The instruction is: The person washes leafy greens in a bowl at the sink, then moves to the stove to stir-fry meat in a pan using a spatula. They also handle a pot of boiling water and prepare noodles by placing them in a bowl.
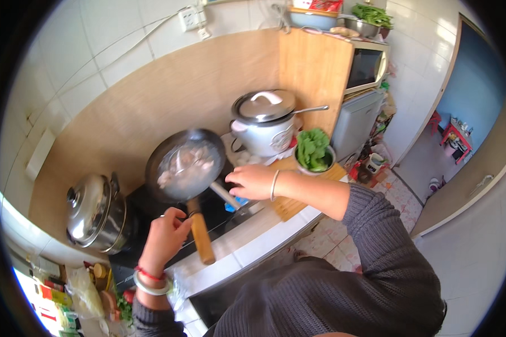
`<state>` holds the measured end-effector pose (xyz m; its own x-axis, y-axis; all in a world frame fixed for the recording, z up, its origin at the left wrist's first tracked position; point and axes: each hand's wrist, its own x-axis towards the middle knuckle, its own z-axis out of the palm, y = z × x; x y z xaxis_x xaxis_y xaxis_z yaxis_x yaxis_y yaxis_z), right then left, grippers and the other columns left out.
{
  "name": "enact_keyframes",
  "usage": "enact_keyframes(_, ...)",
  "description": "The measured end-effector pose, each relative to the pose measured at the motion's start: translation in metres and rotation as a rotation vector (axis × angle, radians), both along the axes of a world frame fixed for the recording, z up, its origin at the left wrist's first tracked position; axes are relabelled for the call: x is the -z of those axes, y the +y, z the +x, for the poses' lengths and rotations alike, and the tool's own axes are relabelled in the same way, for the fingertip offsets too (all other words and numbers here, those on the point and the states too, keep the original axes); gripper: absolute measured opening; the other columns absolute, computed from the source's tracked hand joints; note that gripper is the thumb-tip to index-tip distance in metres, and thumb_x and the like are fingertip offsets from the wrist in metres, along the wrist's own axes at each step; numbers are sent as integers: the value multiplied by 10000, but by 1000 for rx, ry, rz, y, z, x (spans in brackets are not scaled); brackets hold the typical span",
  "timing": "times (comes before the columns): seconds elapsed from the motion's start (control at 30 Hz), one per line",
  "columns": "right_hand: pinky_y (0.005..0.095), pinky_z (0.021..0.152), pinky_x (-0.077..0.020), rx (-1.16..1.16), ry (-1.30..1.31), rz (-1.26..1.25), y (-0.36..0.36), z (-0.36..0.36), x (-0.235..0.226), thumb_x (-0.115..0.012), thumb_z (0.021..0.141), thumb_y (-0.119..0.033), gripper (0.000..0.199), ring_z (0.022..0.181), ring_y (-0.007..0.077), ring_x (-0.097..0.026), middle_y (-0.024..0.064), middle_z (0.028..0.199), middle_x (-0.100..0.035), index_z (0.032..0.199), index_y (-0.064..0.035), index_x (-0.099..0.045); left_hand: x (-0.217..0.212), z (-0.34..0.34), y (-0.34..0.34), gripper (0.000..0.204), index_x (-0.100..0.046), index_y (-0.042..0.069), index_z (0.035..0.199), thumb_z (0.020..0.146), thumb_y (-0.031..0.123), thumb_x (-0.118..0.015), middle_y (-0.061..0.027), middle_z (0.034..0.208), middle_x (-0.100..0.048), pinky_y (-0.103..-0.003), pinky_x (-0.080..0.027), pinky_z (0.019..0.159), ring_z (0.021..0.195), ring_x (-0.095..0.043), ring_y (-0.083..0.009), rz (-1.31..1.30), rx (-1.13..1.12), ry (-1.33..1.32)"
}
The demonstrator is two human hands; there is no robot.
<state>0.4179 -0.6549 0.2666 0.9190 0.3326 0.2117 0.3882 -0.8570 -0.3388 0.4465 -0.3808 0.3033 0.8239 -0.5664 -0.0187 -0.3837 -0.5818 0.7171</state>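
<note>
A dark wok [168,190] with pale pieces that look like meat and cloudy liquid in it sits on the black cooktop [230,223]. Its wooden handle [201,238] points toward me. Just left of that handle is my left hand [166,237], fingers loosely bent and thumb apart, not wrapped round the wood. A metal utensil handle [226,196] slants out over the wok's right rim; the utensil's other end looks blurred among the food. My right hand [254,181] hovers beside this metal handle with its fingers loosely spread, and I see nothing held.
A lidded steel pot [93,216] stands at left. Behind my right hand are a rice cooker [264,132] with a lid and a bowl of leafy greens [315,151] on a wooden board [289,194]. Packets and bottles [59,295] crowd the lower left. A microwave [368,66] is at right.
</note>
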Motion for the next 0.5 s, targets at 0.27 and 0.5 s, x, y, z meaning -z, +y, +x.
enact_keyframes(0.27,399,674,-475,-197,-90,47,-129,-62,-62,-555,808,-206,229,753,312,-601,145,792,-618,922,-14,-608,-91,-20,-158,225,-559,1,970,770,85,-621,-90,771,-589,-282,-488,620,697,-581,-169,-51,341,-483)
enact_keyframes(0.5,342,593,-500,-57,-504,-59,-338,-70,-143,-546,841,-142,191,632,263,-613,112,755,-616,957,-6,-614,-138,-12,-384,253,-561,8,1004,786,123,-616,-146,982,-581,-312,-495,695,838,-585,-251,-40,518,-755)
